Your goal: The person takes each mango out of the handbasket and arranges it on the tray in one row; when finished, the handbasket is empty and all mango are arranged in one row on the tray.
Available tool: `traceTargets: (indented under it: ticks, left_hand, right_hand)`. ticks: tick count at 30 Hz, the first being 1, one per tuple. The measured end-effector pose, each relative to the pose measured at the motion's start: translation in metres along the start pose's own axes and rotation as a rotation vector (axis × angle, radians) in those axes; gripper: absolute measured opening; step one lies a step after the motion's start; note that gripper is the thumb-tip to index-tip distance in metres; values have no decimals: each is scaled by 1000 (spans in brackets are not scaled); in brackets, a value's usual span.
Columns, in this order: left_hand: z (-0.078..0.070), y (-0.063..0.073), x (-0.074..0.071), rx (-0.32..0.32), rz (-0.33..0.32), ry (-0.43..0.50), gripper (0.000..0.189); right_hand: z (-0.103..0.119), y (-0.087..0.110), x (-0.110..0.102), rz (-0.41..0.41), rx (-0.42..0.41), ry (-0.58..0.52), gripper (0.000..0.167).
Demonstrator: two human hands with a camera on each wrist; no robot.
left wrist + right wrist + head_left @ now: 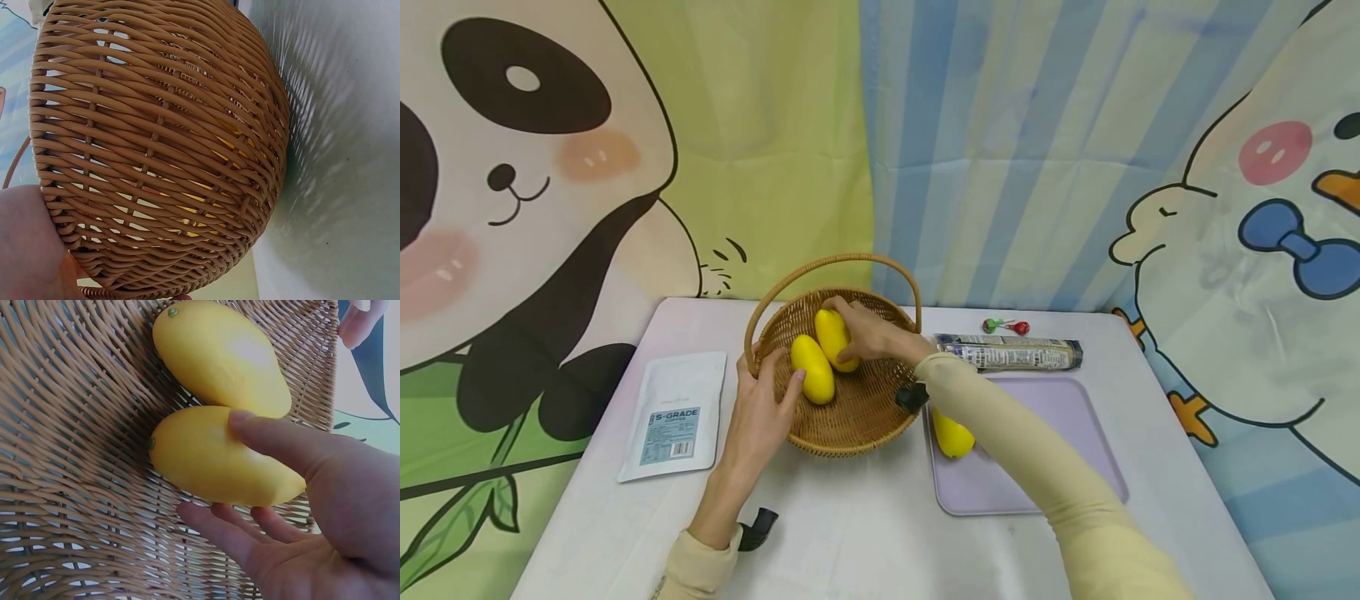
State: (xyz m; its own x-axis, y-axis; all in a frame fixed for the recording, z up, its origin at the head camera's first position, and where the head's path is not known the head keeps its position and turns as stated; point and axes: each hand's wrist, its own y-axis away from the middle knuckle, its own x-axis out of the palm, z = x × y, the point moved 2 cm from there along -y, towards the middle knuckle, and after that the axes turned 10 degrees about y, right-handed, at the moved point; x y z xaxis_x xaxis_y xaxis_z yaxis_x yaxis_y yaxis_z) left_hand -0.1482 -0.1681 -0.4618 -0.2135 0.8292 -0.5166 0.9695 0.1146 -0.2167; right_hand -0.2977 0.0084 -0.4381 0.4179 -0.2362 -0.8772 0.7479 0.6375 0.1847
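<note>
A brown wicker basket [865, 429] with a raised handle stands in the middle of the table. Two yellow mangoes lie inside it, side by side. My right hand [874, 335] reaches over the basket's right side and holds the farther mango [219, 459], thumb on one side and fingers on the other. Next to it rests the second mango [812, 371], against the basket's left inner wall. My left hand [763, 410] grips the basket's left rim, thumb over the inside. In the left wrist view, woven wicker fills most of the picture and yellow shows through gaps.
A third mango [953, 435] lies on a lilac tray [992, 496] at right, partly hidden by my right sleeve. Behind the tray are a long shiny packet [1026, 353] and two lollipops [1019, 327]. A white coffee pouch [685, 379] lies at left. Printed curtains hang behind the table.
</note>
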Motion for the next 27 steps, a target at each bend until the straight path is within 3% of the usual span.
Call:
traceTargets:
  ticks: [19,27]
  left_hand:
    - [2,-2,-1,14,-2,13,60]
    - [2,-2,0,13,-8,9,62]
  right_hand:
    - [0,22,-25,-77,-97,29,91]
    - [7,38,-35,-82,-171,-110,90]
